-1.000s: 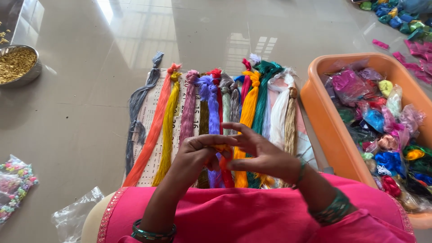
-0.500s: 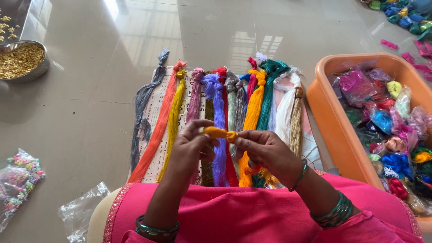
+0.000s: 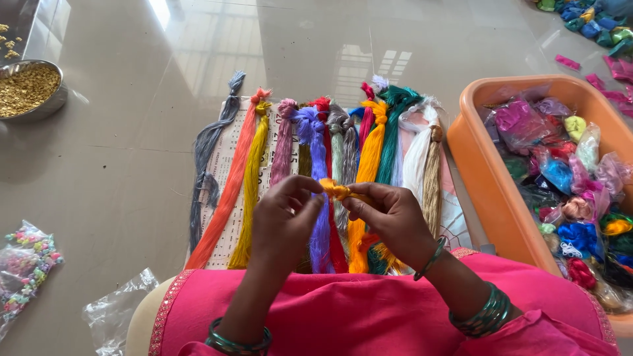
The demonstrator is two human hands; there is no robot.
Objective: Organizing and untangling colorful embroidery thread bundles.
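My left hand (image 3: pixel 283 221) and my right hand (image 3: pixel 389 217) meet above my lap, both pinching a small orange bundle of thread (image 3: pixel 337 190) between the fingertips. Beneath them, a row of knotted thread skeins (image 3: pixel 316 165) in grey, orange, yellow, pink, purple, red, teal and white lies side by side on a printed paper sheet (image 3: pixel 221 165). Pink cloth (image 3: pixel 343 316) covers my lap, and green bangles sit on both wrists.
An orange plastic tub (image 3: pixel 481 165) at the right holds several small bags of coloured thread. A steel bowl of golden beads (image 3: pixel 30 89) stands at the far left. A bag of pastel beads (image 3: pixel 23 264) and a clear plastic bag (image 3: pixel 115 313) lie on the floor.
My hands have lifted the orange bundle from among the skeins and drawn it up between the fingertips. The view has shifted slightly.
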